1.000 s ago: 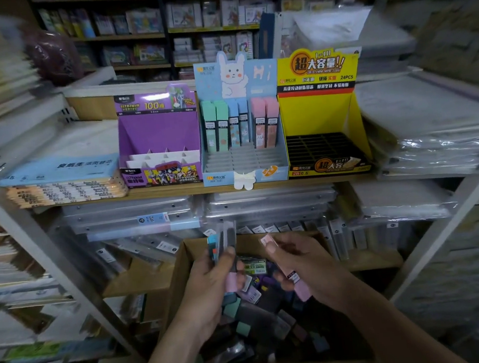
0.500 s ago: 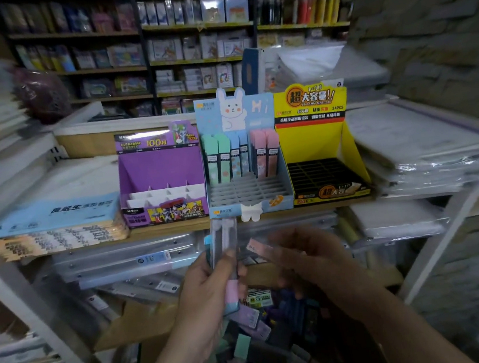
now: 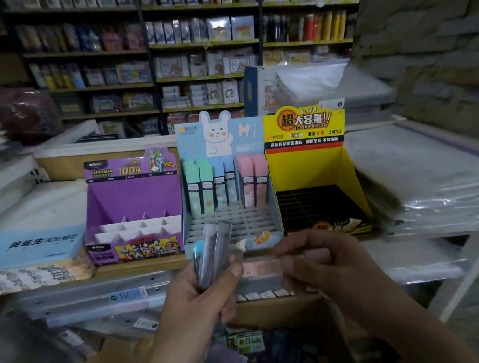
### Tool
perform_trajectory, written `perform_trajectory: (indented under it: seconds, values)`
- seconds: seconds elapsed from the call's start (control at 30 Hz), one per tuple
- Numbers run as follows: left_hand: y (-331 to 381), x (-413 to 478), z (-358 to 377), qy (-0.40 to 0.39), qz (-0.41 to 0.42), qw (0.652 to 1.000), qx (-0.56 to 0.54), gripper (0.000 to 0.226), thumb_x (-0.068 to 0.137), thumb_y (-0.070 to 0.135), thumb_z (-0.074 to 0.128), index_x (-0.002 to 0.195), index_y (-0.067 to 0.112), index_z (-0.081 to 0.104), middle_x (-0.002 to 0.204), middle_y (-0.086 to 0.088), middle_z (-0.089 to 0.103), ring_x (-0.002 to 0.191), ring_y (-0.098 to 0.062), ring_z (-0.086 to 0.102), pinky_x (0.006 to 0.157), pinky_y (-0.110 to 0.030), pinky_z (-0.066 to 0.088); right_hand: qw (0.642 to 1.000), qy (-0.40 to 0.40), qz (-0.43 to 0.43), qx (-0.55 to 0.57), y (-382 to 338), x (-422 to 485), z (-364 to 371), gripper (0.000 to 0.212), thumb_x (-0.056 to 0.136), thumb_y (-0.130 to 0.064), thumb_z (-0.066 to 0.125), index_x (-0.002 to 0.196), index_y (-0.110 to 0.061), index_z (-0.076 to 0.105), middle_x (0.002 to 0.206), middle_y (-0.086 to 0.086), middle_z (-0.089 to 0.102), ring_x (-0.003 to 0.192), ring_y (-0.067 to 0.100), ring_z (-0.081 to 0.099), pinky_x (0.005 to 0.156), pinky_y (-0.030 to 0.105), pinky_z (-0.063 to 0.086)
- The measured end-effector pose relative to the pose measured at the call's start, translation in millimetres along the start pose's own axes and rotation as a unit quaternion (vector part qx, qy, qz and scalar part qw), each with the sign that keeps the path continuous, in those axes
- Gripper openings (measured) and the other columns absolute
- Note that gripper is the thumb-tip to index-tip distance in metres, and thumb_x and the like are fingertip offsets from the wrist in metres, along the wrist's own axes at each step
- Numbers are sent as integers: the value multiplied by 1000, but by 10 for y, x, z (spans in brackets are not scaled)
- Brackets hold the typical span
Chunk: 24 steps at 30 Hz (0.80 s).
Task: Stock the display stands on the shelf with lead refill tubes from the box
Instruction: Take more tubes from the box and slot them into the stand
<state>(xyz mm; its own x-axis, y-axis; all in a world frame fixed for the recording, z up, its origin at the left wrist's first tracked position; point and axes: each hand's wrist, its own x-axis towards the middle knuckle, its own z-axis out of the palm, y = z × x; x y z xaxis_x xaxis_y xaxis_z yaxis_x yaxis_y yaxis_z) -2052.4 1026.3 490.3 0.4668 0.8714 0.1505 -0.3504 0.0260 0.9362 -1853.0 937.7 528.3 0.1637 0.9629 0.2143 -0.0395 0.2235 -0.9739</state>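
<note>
Three display stands sit side by side on the shelf: a purple one (image 3: 134, 204), a pale blue rabbit one (image 3: 232, 232) with several green, blue and pink refill tubes (image 3: 226, 182) in its back row, and a yellow one (image 3: 313, 167) with a dark grid. My left hand (image 3: 198, 307) grips a bundle of grey and blue tubes (image 3: 210, 255), held upright below the blue stand. My right hand (image 3: 324, 264) pinches a pink tube (image 3: 260, 267), held level, its end touching my left thumb. The cardboard box (image 3: 270, 314) of loose tubes sits below my hands.
Stacks of plastic-wrapped packs (image 3: 427, 179) lie right of the stands, and a blue pad stack (image 3: 29, 250) lies left. White shelf uprights slant at both sides. More wrapped goods fill the lower shelf (image 3: 97, 299). Stocked shelves stand behind.
Both hands rose from the box up to shelf level with their tubes. The view tilted up, so the stands now sit lower and closer. The pink tube turned level.
</note>
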Motion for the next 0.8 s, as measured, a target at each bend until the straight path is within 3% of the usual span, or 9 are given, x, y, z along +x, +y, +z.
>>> perform_trajectory:
  seconds: [0.17,0.37,0.53,0.6,0.67,0.8]
  values:
    - [29,125,314,31,1,999,22,14,78,17,77,88,8,72,52,-9,38,43,-16,34,40,-23,33,999,-23,-8,-27,-160,264,-362,16,83,-7,76,97,-10,71,75,22,72,63,28,68,60,28,56]
    - [21,223,608,103,-4,995,15,8,74,17,76,74,12,70,50,-9,36,40,-16,32,40,-24,31,996,-50,-13,68,-192,561,-584,9,90,-10,65,96,-3,64,86,28,73,76,39,73,67,34,60]
    - [39,353,604,140,-7,990,20,38,78,25,87,83,0,59,57,-9,32,46,-17,30,44,-24,27,996,-49,-44,53,-165,748,-645,19,90,-21,65,99,-4,65,87,25,74,76,41,73,67,36,60]
    - [87,435,575,136,5,991,2,34,80,30,83,82,6,59,60,-11,34,48,-17,31,44,-25,26,997,-31,-67,37,-156,820,-641,14,92,-19,64,98,-6,66,85,23,74,73,39,73,66,37,61]
    - [139,518,528,129,14,992,-2,41,79,33,79,85,-1,56,61,-11,41,46,-18,35,42,-25,30,996,-15,-84,40,-153,888,-628,10,94,-15,63,97,-6,67,84,23,74,72,38,73,64,37,61]
    - [243,662,381,98,-1,995,-14,42,75,27,87,92,-3,62,64,-11,47,45,-17,38,41,-25,34,994,19,-110,2,-189,995,-562,14,98,-18,60,99,-7,69,85,20,74,72,36,72,64,37,61]
